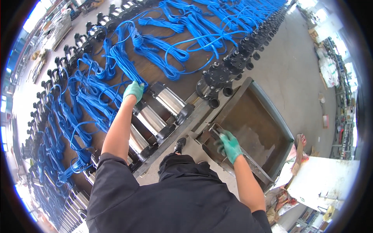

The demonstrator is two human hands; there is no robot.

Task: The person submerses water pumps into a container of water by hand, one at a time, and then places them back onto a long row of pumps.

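Many blue cables across the table (190,83) look already gathered into bundles; steel cylinders (171,101) lie beside them, and how much handling remains cannot be told. The left hand (134,92), upper left of centre, touches the lower end of one blue bundle (126,66), its fingers narrow, their grip hidden. Right of centre, the right hand (231,146) has bent, blurred fingers near the handle (213,131) of an open metal cart (275,106), whose brown floor shows a pale patch.
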